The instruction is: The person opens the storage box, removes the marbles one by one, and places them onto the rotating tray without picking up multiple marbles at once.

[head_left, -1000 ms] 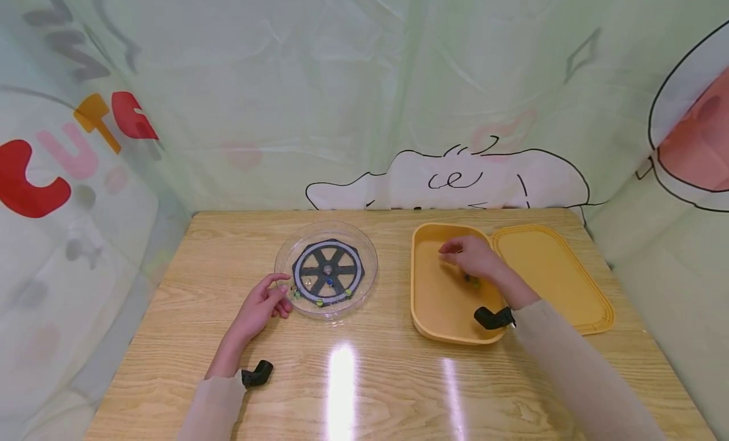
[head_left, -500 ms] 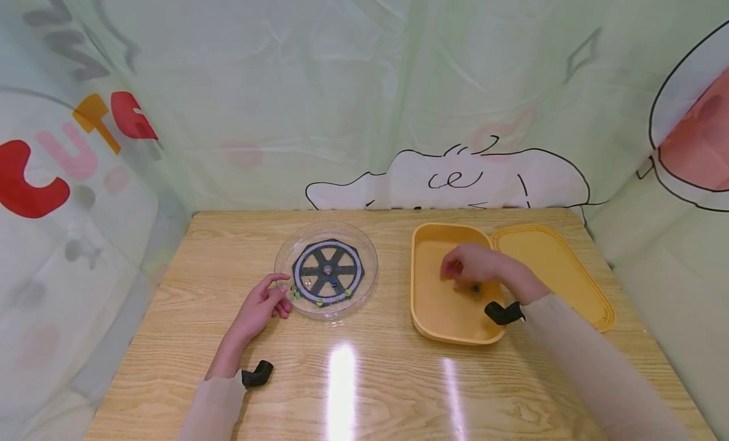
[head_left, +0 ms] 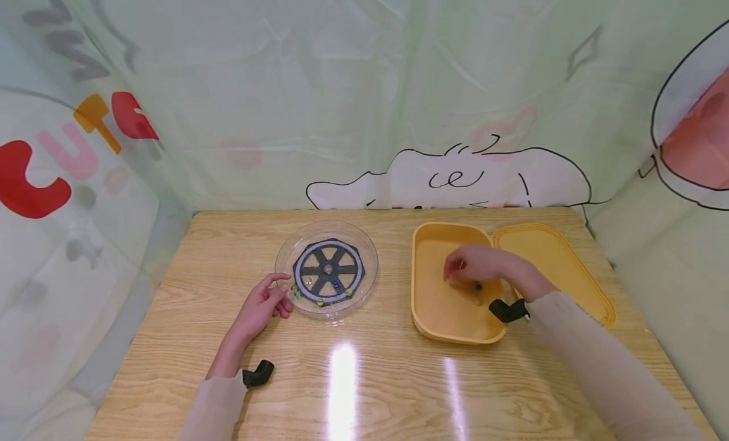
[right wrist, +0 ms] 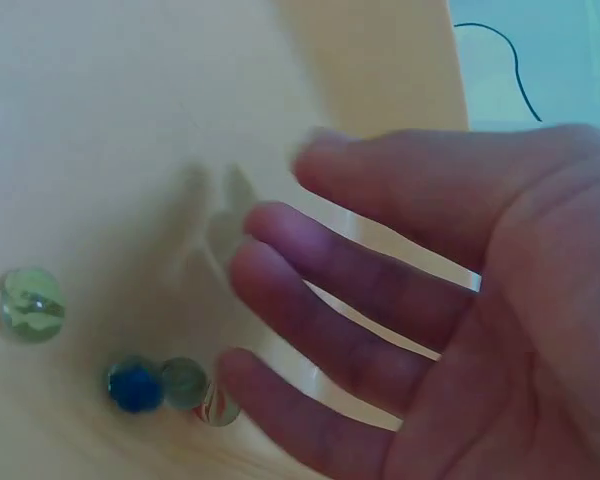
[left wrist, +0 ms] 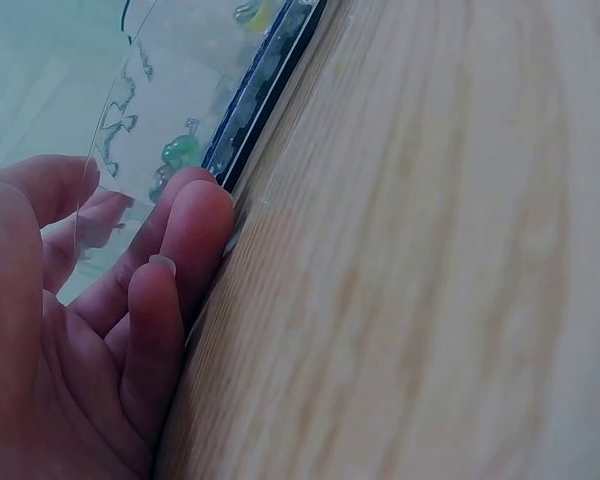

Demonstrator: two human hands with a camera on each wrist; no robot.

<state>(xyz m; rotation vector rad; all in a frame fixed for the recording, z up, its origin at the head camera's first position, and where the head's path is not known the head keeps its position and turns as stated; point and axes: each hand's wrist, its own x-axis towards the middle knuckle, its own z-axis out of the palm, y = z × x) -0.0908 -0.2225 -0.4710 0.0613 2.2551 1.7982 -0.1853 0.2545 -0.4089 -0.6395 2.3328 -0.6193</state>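
Observation:
My left hand [head_left: 259, 308] holds the near-left rim of a round clear dish [head_left: 373, 264], fingers lying against its wall. Inside are several glass marbles, among them a blue one [head_left: 335, 283], a yellow-green one [head_left: 349, 292] and a green one [left wrist: 182, 151]. My right hand [head_left: 478, 264] reaches into a deep orange box [head_left: 429, 314]. Its fingers are apart and hold nothing in the right wrist view. By the fingertips lie a blue marble [right wrist: 135, 385], a greyish clear one [right wrist: 184, 383] and a red-streaked one [right wrist: 218, 404]. A green-streaked marble [right wrist: 32, 304] lies farther off.
A black spoked wheel shape [head_left: 328, 270] with a pale ring shows through the dish. An orange lid [head_left: 541, 264] lies to the right of the box. Both stand on a wooden table [head_left: 387, 378], with a printed curtain [head_left: 285, 112] behind.
The right hand has shifted slightly right and lower inside the box, and its fingers have moved. The blue marble in the dish has rolled a little right. The left hand stays put.

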